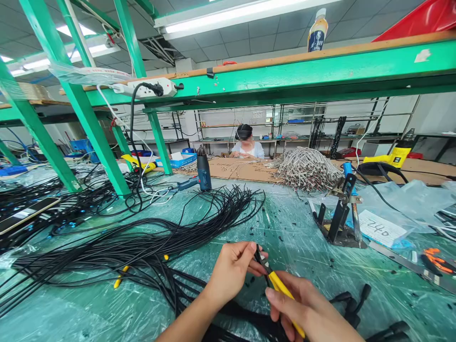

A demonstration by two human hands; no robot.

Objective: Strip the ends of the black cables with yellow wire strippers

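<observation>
Yellow-handled cutter [281, 286] sits low centre, above the counter [292, 223], between both hands. Looks light, rigid, with grippy sleeves; best held by the handles. Right hand [308, 311] is wrapped round them, wrist angled in. Left hand [231, 271] pinches narrow at the dark tip, just beside the black wire bundle [142, 242]; what it pinches is too small to tell.

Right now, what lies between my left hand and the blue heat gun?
The head view shows fanned black cables and plastic sheet between the left hand and the blue heat gun.
</observation>
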